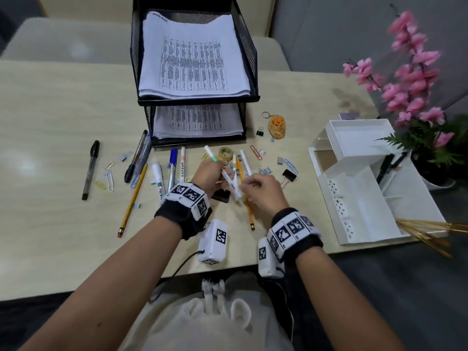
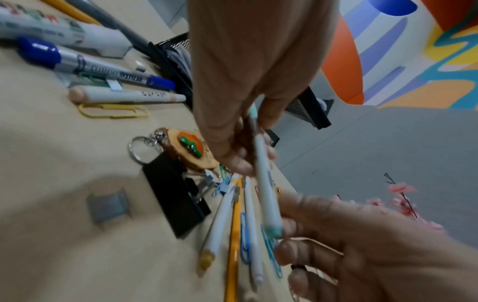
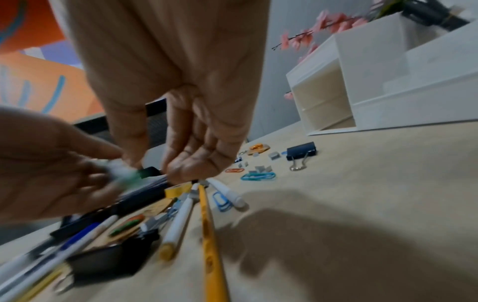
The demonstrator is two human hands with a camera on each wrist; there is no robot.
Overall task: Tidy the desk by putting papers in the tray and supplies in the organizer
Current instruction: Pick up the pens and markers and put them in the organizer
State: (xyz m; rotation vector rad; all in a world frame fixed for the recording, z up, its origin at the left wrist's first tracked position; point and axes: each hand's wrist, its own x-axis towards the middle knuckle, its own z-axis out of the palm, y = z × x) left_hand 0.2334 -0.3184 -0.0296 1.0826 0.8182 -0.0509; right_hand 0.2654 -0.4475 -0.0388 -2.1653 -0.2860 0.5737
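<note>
My left hand (image 1: 219, 171) grips a white pen with mint-green ends (image 1: 210, 153) just above the desk's middle. In the left wrist view the pen (image 2: 264, 179) runs slanting down from the left hand (image 2: 240, 159) to my right hand (image 2: 289, 237), whose thumb and finger pinch its lower cap. My right hand (image 1: 247, 187) hovers over loose white pens (image 1: 245, 159) and a yellow pencil (image 1: 249, 214). The black mesh tray (image 1: 254, 72) behind holds stacked papers (image 1: 192, 59). A white organizer (image 1: 354, 188) stands at the right with pens in it.
Markers (image 1: 173, 165), a black pen (image 1: 90, 171), another pencil (image 1: 133, 198), paper clips, staples, binder clips (image 1: 288, 176), a tape roll (image 1: 226, 153) and a keychain (image 1: 277, 127) lie scattered around. A pink flower plant (image 1: 410, 79) stands behind the organizer. Gold sticks (image 1: 430, 231) jut out at its front.
</note>
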